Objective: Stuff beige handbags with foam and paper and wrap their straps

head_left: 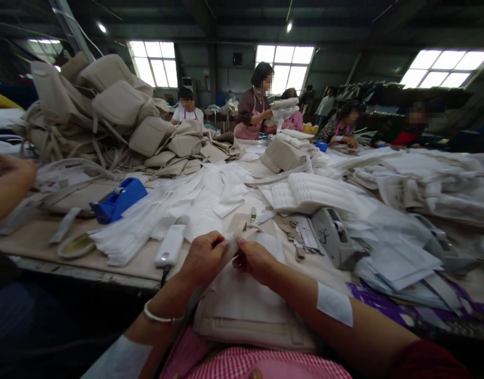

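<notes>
A beige bag [245,327] lies at the table's near edge, against the checked apron in front of me. Above it, my left hand [204,255] pinches a thin white wrapping sheet [231,246] between thumb and fingers. My right hand [256,259] grips the same sheet from the other side, fingertips close to the left ones. What else lies between the fingertips is too small to make out. Just beyond the hands sits a small metal clasp [253,214] on a beige piece. Left of my left hand rests a white device [170,245] with a black cable.
A blue tape dispenser [119,200] stands to the left, a grey tape dispenser [336,239] to the right. White foam sheets [210,195] spread across the table. Beige bags [119,100] pile high at back left. Co-workers [254,100] work across the table; another person's hand [13,179] enters at left.
</notes>
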Action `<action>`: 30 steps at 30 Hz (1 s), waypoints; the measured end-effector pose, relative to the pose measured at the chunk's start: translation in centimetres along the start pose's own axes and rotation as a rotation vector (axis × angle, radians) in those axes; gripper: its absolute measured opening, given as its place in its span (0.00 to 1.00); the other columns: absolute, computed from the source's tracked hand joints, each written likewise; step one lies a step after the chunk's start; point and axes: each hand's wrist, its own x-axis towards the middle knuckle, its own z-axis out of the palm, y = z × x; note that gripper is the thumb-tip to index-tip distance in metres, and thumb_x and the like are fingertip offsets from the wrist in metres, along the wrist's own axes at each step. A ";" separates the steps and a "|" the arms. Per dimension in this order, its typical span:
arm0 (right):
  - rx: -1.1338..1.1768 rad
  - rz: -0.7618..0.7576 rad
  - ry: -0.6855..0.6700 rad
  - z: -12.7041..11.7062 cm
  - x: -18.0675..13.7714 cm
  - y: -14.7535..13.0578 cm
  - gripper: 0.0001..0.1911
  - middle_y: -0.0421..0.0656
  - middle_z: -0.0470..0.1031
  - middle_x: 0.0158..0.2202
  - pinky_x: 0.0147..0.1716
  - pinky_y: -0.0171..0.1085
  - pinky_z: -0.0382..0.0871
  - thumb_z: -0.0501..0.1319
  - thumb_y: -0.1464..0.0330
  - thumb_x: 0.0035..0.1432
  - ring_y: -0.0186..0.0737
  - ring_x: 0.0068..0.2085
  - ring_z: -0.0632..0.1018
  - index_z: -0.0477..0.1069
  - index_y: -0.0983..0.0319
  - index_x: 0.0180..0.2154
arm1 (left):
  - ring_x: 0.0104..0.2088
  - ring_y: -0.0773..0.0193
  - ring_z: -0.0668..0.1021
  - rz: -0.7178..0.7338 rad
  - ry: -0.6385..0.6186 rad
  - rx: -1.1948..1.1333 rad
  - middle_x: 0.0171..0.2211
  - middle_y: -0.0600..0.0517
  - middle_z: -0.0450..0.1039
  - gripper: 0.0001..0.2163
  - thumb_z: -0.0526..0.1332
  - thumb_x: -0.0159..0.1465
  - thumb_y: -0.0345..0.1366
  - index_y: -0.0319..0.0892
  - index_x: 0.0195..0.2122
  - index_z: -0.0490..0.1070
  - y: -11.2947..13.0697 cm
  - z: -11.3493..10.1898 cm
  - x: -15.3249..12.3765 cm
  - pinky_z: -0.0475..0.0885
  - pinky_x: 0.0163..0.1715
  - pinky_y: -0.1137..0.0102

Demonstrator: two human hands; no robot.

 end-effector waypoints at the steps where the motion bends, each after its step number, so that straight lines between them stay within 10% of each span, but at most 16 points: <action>1: -0.167 -0.006 -0.023 -0.7 -0.2 -0.4 0.25 0.42 0.71 0.22 0.19 0.33 0.59 0.53 0.50 0.61 0.33 0.20 0.68 0.71 0.65 0.27 | 0.28 0.65 0.73 -0.009 0.001 0.008 0.23 0.56 0.73 0.08 0.58 0.60 0.39 0.42 0.26 0.73 -0.2 0.0 0.3 0.65 0.31 0.72; 7: -1.188 -0.650 0.346 -5.8 0.1 -4.5 0.13 0.45 0.76 0.36 0.37 0.37 0.64 0.59 0.67 0.58 0.40 0.35 0.74 0.75 0.62 0.44 | 0.28 0.63 0.74 -0.056 0.006 0.051 0.23 0.54 0.74 0.09 0.59 0.58 0.39 0.42 0.25 0.72 -0.6 0.3 1.7 0.65 0.31 0.70; 10: -1.521 -0.684 0.332 -7.0 1.4 -5.1 0.16 0.46 0.74 0.41 0.36 0.36 0.63 0.60 0.66 0.58 0.41 0.36 0.75 0.74 0.57 0.49 | 0.28 0.63 0.75 -0.055 -0.003 0.076 0.24 0.54 0.74 0.08 0.59 0.58 0.39 0.42 0.25 0.72 -0.3 0.8 2.7 0.65 0.31 0.70; 20: -1.760 -1.096 0.235 -7.7 3.3 -4.0 0.13 0.46 0.73 0.35 0.35 0.36 0.61 0.50 0.71 0.66 0.39 0.36 0.72 0.74 0.61 0.41 | 0.27 0.64 0.74 -0.010 -0.020 0.171 0.22 0.53 0.74 0.06 0.60 0.55 0.33 0.42 0.21 0.71 1.8 2.4 7.2 0.64 0.30 0.71; 30: -1.477 -0.654 0.252 -10.9 6.0 -4.0 0.11 0.48 0.77 0.38 0.35 0.36 0.64 0.58 0.65 0.61 0.42 0.36 0.76 0.79 0.61 0.35 | 0.27 0.62 0.75 -0.025 -0.059 0.287 0.23 0.48 0.76 0.06 0.59 0.54 0.33 0.40 0.23 0.75 1.3 5.5 11.0 0.64 0.28 0.71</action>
